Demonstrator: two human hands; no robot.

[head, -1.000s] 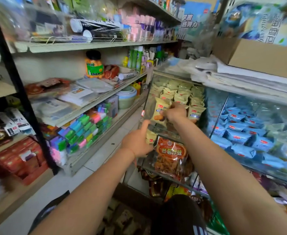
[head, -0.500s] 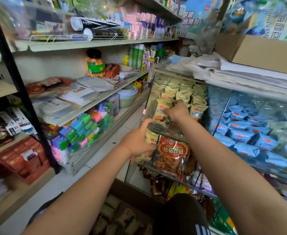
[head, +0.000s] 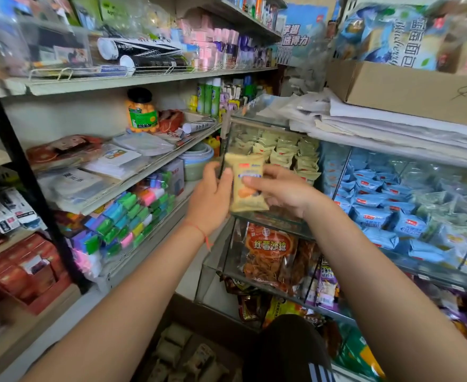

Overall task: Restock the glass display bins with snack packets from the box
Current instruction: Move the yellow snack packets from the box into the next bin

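Packet: I see one pale yellow snack packet (head: 245,186) held upright between both hands, just in front of the near left corner of the glass bin (head: 257,125)
Left hand: my left hand (head: 211,201) has its fingers curled round the packet's left edge, thumb lying on the front face
Right hand: my right hand (head: 280,193) pinches the packet's right side, one finger stretched across the printed middle
Position in grip: the packet's top sticks up above both hands; its bottom edge hangs free between the wrists
Bin: it holds rows of matching yellow packets (head: 287,153) behind the glass, far of the hands
Neighbours: blue packets (head: 386,216) fill the bin to the right; an orange bag (head: 268,252) sits in the bin below
Box: the box (head: 188,357) with more packets lies low and near, blurred
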